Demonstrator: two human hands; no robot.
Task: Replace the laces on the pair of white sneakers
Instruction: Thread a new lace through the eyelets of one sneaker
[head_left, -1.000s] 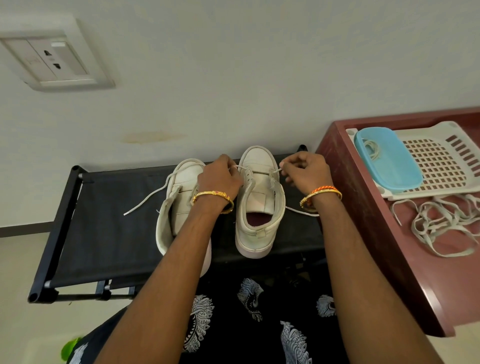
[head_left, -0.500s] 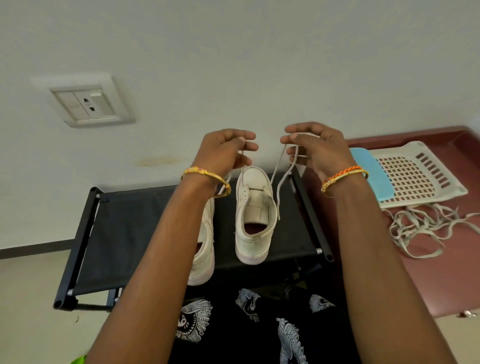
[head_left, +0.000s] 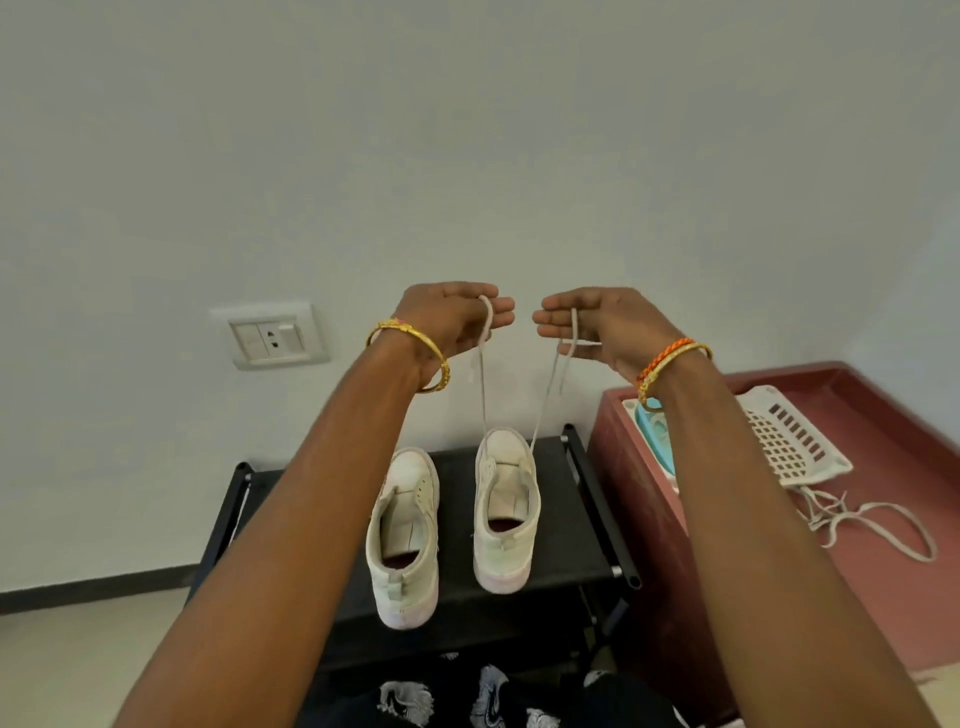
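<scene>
step: evening lace ends | my left hand (head_left: 451, 317) and right hand (head_left: 597, 325) each hold one end of the lace (head_left: 545, 400), fingers loosely curled, raised high | right sneaker (head_left: 505, 509) on black rack (head_left: 587, 519), left sneaker (head_left: 405, 535) beside it | tip: match lengths before threading next eyelets

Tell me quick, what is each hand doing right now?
Left hand: raised, holding one end of the white lace that runs from the right sneaker.
Right hand: raised, holding the other end.
</scene>
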